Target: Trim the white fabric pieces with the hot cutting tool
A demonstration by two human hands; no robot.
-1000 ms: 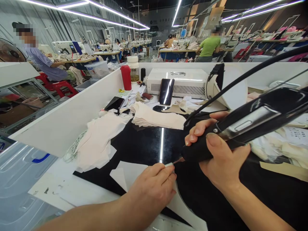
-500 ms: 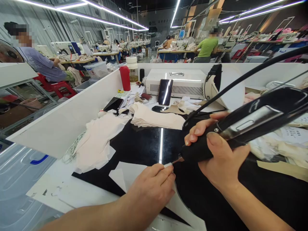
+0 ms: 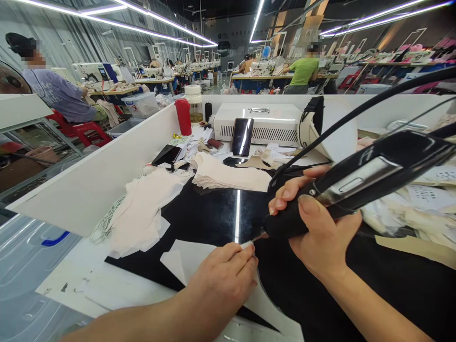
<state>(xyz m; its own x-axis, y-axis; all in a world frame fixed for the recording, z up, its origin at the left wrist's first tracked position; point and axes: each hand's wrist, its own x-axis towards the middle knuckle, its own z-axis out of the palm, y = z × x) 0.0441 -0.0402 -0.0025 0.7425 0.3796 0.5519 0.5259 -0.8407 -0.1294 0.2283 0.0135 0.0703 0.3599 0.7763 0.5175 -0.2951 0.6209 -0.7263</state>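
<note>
Black tool point(image 3: 356, 185) in R hand point(image 3: 320, 240) fist; L hand point(image 3: 224, 278) pinch on white piece point(image 3: 188, 259).

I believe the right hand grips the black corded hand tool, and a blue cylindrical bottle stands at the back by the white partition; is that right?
Not quite: the head view shows the cylindrical bottle by the white partition is red, not blue. The right hand does grip the black corded hand tool.

text: none legible | printed sheets point(image 3: 423, 192): too small to read
</note>
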